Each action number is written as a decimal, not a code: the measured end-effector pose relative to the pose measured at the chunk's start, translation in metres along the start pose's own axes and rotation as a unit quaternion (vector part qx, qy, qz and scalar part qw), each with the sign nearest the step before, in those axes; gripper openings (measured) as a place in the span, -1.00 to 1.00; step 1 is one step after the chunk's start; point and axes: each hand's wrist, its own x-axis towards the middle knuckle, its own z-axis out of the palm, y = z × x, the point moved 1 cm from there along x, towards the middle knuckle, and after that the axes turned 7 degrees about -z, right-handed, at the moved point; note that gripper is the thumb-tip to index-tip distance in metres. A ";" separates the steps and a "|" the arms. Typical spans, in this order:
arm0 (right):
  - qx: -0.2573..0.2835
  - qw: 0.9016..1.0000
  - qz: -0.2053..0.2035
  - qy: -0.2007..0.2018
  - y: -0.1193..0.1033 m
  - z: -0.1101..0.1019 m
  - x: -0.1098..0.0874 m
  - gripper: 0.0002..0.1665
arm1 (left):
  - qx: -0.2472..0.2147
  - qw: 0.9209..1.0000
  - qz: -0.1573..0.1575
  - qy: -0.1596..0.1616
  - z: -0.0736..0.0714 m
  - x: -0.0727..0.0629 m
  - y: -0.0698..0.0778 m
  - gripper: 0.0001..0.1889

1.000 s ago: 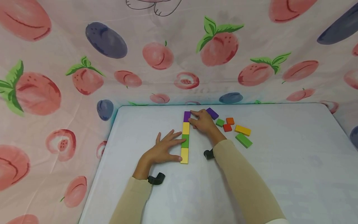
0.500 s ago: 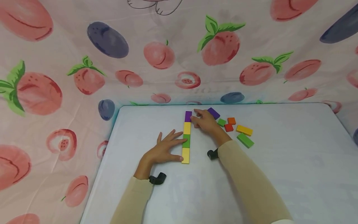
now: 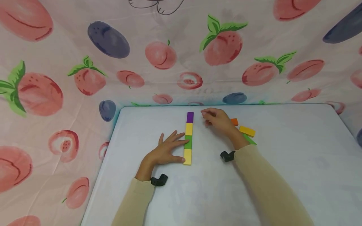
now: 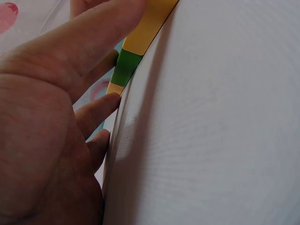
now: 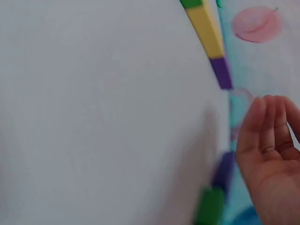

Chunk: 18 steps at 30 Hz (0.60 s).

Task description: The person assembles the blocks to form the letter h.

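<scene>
Near yellow block (image 3: 187,157): left hand (image 3: 164,150) beside it, fingers straight and spread, thumb at its edge, index on green block (image 3: 189,145). Farther: second yellow block (image 3: 189,129), then purple block (image 3: 190,117), all butted in line. Right hand (image 3: 220,121) hangs apart, fingers loosely bent, nothing visibly held, near loose orange block (image 3: 234,121). Reads as lining-up step; adding another would need a right-hand pinch, left steadying.

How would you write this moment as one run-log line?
left hand: touches straight row of yellow, green, yellow, purple rectangular blocks | right hand: empty, apart from row | loose yellow rectangular block: on white table
</scene>
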 end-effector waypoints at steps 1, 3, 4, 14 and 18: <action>-0.021 1.000 -0.009 -0.001 -0.002 -0.006 -0.003 -0.43 | 0.000 1.000 0.001 0.000 0.000 0.000 0.000 -0.15; -0.067 0.997 -0.031 -0.001 -0.005 -0.021 -0.010 -0.45 | -0.001 1.000 0.002 0.001 0.000 0.000 0.000 -0.15; -0.086 0.996 -0.040 -0.001 -0.006 -0.029 -0.013 -0.45 | -0.002 1.000 0.002 0.001 0.000 0.000 0.000 -0.15; -0.233 0.971 -0.046 0.014 0.004 -0.098 -0.060 -0.33 | -0.005 1.000 0.008 0.001 0.000 -0.001 -0.001 -0.15; -0.279 0.960 -0.033 0.002 0.017 -0.115 -0.071 -0.39 | -0.003 1.000 0.008 -0.001 0.000 0.000 -0.001 -0.15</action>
